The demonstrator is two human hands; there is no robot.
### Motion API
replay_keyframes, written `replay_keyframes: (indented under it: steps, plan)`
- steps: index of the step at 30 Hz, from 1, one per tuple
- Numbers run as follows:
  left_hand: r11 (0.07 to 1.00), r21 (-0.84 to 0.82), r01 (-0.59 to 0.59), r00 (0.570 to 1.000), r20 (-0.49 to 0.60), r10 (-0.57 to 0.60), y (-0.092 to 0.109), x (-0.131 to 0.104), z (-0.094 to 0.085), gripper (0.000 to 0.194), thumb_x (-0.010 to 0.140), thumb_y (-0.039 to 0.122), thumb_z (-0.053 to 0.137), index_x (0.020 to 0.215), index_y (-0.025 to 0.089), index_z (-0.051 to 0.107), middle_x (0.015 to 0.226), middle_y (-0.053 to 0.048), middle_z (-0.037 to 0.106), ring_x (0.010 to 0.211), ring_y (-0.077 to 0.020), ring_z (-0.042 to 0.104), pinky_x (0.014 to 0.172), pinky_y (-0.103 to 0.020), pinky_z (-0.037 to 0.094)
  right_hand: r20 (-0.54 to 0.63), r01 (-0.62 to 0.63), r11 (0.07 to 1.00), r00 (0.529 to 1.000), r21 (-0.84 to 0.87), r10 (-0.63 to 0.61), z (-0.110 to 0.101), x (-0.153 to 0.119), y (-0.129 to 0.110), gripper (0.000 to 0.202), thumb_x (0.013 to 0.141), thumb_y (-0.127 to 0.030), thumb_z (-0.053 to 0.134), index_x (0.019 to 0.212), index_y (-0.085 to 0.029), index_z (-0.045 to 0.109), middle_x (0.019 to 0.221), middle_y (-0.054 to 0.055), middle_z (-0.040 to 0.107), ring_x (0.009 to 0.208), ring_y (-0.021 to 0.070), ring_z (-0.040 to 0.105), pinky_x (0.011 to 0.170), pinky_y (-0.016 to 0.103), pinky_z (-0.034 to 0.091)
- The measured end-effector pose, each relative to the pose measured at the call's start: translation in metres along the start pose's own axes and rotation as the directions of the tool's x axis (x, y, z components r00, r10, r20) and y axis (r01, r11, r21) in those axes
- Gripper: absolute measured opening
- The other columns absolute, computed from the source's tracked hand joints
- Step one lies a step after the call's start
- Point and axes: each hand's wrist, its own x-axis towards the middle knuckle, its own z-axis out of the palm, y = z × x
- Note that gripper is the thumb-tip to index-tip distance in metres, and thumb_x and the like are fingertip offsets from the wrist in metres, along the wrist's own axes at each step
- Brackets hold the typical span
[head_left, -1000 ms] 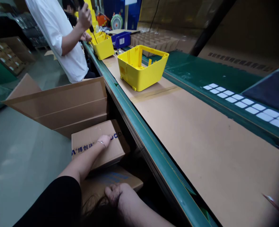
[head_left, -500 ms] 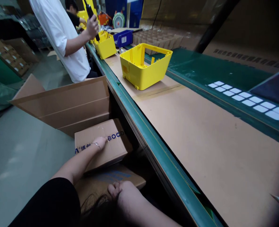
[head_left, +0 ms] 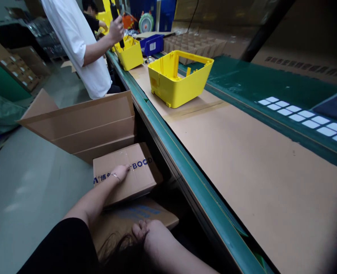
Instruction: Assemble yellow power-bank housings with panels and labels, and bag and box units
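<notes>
My left hand [head_left: 120,172], a bracelet at its wrist, rests on top of a closed cardboard box [head_left: 139,177] with blue lettering. Its fingers are drawn together near the taped seam; whether they pinch anything is too small to tell. Lower down, my right hand [head_left: 141,230] has its fingers curled in at the near part of a second cardboard piece [head_left: 165,220] with blue print, below the lettered box. Hair and the forearm partly cover that hand, and what it grips, if anything, is hidden.
An open cardboard carton [head_left: 99,125] stands beyond the box. On the cardboard-covered bench [head_left: 242,160] sits a yellow plastic housing [head_left: 182,85]. Farther along are another yellow housing [head_left: 130,55], a blue bin [head_left: 154,45] and a person in white [head_left: 77,49] holding a black tool [head_left: 115,13].
The whole view has shifted slightly, so things appear a little farther right. Both my hands keep their places on the cardboard. The person's hand with the black tool has moved slightly.
</notes>
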Motion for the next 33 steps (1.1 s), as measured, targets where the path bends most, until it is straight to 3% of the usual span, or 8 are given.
replay_keyframes:
  steps: [8, 17, 33]
  plan:
    - [1.0, -0.017, 0.002, 1.0, -0.005, -0.003, -0.004, 0.002, 0.006, 0.032, 0.089, 0.036, 0.052, 0.115, 0.016, 0.054, 0.11, -0.008, 0.06, 0.092, -0.018, 0.06, 0.081, -0.039, 0.052, 0.075, 0.05, 0.998, 0.996, -0.04, -0.047, -0.035, -0.006, -0.004, 0.025, 0.073, -0.021, 0.062, 0.097, -0.017, 0.056, 0.082, 0.006, 0.066, 0.07, 0.0217, 0.063, 0.051, 0.029, 0.043]
    - [0.999, -0.009, -0.043, 0.999, 0.015, 0.043, 0.001, 0.006, 0.004, 0.032, 0.089, 0.035, 0.052, 0.115, 0.016, 0.054, 0.111, -0.008, 0.059, 0.094, -0.0184, 0.06, 0.082, -0.04, 0.052, 0.032, 0.033, 0.997, 0.999, -0.063, -0.031, -0.018, -0.002, -0.002, 0.025, 0.075, -0.022, 0.06, 0.098, -0.015, 0.055, 0.08, 0.007, 0.066, 0.067, 0.0219, 0.063, 0.05, 0.029, 0.043]
    - [0.998, 0.025, -0.061, 0.995, 0.078, 0.059, 0.007, 0.012, -0.003, 0.032, 0.089, 0.034, 0.053, 0.116, 0.016, 0.054, 0.113, -0.008, 0.059, 0.096, -0.019, 0.06, 0.083, -0.04, 0.052, 0.15, -0.025, 0.998, 0.989, 0.055, 0.017, -0.048, -0.006, 0.001, 0.027, 0.073, -0.015, 0.058, 0.1, -0.015, 0.055, 0.089, 0.009, 0.067, 0.073, 0.0233, 0.065, 0.058, 0.028, 0.044]
